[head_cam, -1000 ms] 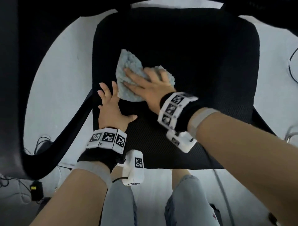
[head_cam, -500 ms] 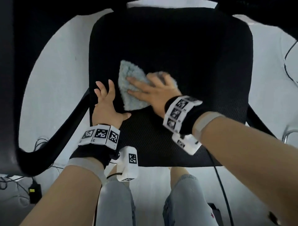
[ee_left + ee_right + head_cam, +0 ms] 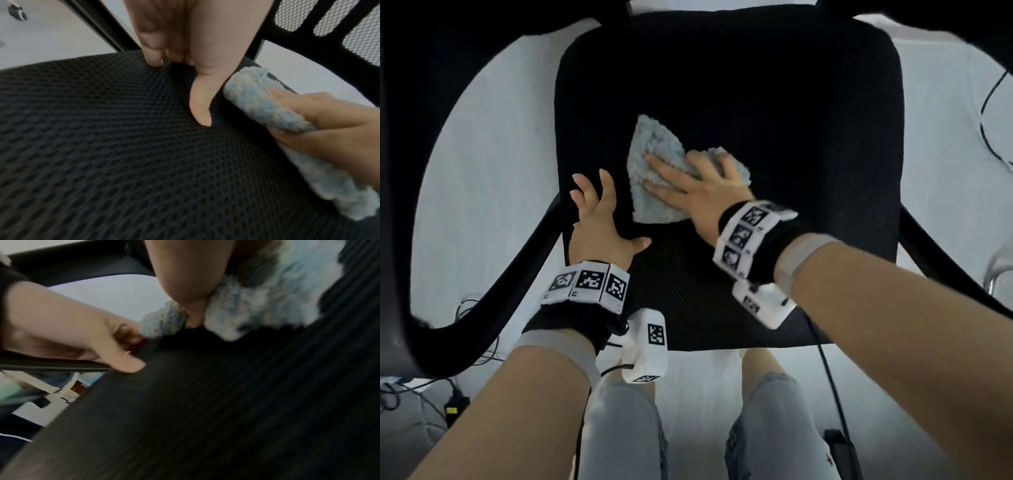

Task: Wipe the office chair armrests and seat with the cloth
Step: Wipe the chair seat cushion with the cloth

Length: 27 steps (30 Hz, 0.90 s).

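Observation:
A fluffy light blue cloth [image 3: 654,150] lies on the black mesh seat [image 3: 774,102] of the office chair, left of the seat's middle. My right hand [image 3: 698,185] presses down on it with straight, spread fingers. The left wrist view shows the cloth [image 3: 257,100] bunched under the right hand [image 3: 329,126]. My left hand [image 3: 595,222] lies flat on the seat's left edge, fingers spread, thumb pointing toward the cloth, holding nothing. In the right wrist view the cloth [image 3: 267,305] is blurred. The black left armrest [image 3: 482,274] curves past the left hand.
The right armrest [image 3: 945,267] slopes off the seat's right side. The mesh backrest [image 3: 359,24] stands behind the seat. Cables and a black adapter [image 3: 452,407] lie on the pale floor at left, another cable [image 3: 989,120] at right. My knees in jeans [image 3: 619,428] are below the seat's front edge.
My right hand has slid the cloth a little toward the seat's front and slightly to the right. The left hand has stayed flat on the seat's left edge.

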### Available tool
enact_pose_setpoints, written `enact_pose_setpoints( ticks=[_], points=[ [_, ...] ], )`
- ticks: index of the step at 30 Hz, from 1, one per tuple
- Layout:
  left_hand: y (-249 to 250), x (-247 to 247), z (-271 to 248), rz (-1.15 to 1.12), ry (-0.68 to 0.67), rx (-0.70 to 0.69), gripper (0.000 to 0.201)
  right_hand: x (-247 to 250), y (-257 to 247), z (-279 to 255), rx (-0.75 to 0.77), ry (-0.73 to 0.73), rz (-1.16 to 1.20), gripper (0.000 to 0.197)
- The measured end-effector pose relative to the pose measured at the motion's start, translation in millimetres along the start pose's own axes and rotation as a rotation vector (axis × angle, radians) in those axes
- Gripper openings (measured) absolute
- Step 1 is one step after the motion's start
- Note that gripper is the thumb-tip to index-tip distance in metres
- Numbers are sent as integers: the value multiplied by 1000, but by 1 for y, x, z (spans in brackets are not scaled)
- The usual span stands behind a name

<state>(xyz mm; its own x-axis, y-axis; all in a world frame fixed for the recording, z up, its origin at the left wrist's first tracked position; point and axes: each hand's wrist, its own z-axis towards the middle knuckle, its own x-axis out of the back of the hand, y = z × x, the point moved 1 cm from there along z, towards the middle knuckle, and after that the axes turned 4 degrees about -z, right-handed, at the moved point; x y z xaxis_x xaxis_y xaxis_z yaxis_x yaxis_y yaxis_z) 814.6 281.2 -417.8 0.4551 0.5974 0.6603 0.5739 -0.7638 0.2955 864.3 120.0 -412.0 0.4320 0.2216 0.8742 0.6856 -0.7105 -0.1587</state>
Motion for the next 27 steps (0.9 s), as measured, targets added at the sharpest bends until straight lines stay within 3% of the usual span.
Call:
enact_pose_setpoints(
  ticks=[2,5,7,9,13,15,17,21,23,25,27],
  points=[
    [-1,-1,-1,17,15,-6,111,4,33,-2,-120,-18,-34,63],
    [-1,-1,0,28,27,-19,111,15,82,-9,-670,48,177,78],
    [-1,-1,1,37,27,-17,111,21,80,-3,-876,67,271,82],
    [1,-1,3,36,20,-9,111,23,55,8,-795,31,244,79],
    [3,-2,0,32,21,-1,110,1,-11,0,-195,-61,199,66],
    [3,-2,-2,33,14,-5,110,-6,-3,-17,-94,-57,170,62],
    [3,-2,-5,27,28,-7,109,-11,30,-33,-192,-48,165,63],
    [10,-9,-10,6,85,44,106,-21,100,-63,-846,175,299,77],
    [15,-15,-16,-1,119,67,99,-18,96,-61,-986,169,313,80],
    [20,-25,-25,-21,111,65,91,-18,67,-54,-839,61,340,76],
    [25,-36,-35,-29,67,38,90,-24,21,-53,-489,-8,299,69]
  ],
)
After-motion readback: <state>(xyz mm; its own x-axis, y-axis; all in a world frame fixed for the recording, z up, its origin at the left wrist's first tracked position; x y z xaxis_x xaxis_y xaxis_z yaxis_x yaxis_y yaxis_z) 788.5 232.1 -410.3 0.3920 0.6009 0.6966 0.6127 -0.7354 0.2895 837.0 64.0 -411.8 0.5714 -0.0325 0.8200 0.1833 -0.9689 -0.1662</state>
